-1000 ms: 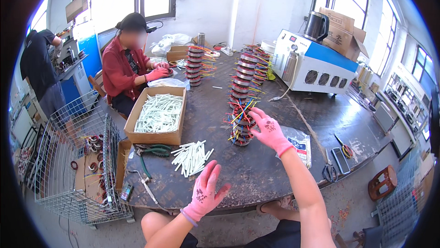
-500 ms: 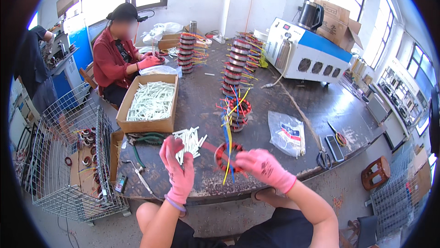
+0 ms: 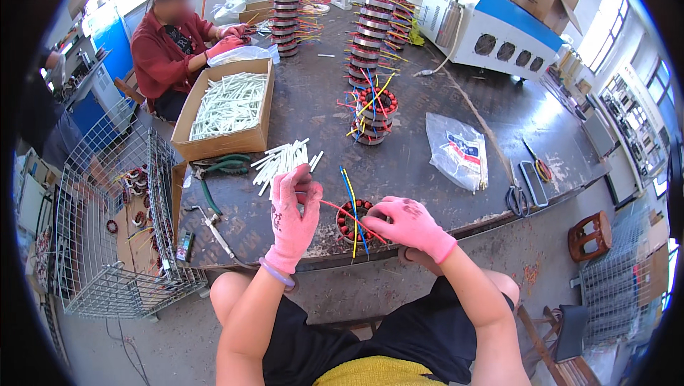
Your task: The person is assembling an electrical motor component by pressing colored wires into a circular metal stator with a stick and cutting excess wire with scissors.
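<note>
Before me, near the table's front edge, lies a motor stator (image 3: 345,230), a ring with red coils and a grey metal rim. A blue wire and a yellow wire (image 3: 349,185) lie across it. My left hand (image 3: 296,216), in a pink glove, is closed, its fingertips pinching a red wire (image 3: 335,207) drawn out to the left of the ring. My right hand (image 3: 412,225), gloved alike, bends over the ring's right side. Its thumb and fingers close at the same red wire, whose end shows below them. The right fingertips partly cover the coils.
White sleeves (image 3: 285,160) lie loose beyond my left hand; a cardboard box (image 3: 226,145) holds many more. Pliers (image 3: 226,165), a plastic bag (image 3: 456,151), scissors (image 3: 518,201) and a phone (image 3: 533,183) lie around. Stacked stators (image 3: 368,44) stand behind. A co-worker (image 3: 167,51) sits far left.
My left hand's spread fingers have closed on the red wire, which now stretches between my hands. My right hand stays by the ring. The view has tilted downward.
</note>
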The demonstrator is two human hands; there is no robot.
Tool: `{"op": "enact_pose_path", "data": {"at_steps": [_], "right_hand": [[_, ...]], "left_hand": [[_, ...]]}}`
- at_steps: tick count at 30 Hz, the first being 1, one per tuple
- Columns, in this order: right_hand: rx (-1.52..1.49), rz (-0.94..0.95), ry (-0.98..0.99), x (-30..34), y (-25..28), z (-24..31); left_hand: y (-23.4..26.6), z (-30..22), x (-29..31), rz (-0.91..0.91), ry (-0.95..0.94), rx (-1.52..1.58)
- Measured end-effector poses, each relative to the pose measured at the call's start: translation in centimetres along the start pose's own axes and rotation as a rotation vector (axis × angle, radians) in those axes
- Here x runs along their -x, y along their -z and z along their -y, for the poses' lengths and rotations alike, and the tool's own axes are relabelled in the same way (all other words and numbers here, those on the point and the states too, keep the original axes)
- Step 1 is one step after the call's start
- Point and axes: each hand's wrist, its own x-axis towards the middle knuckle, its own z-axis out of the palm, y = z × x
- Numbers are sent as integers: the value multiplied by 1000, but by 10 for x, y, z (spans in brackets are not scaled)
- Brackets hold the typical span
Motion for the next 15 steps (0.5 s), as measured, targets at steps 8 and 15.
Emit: {"op": "enact_pose_path", "data": {"at_steps": [8, 15], "right_hand": [[-230, 92, -167, -20, -10, 15], [-1044, -209, -303, 6, -22, 16]], "left_hand": [[-4, -8, 6, -61, -65, -77], [-11, -21, 44, 10, -7, 8]]}}
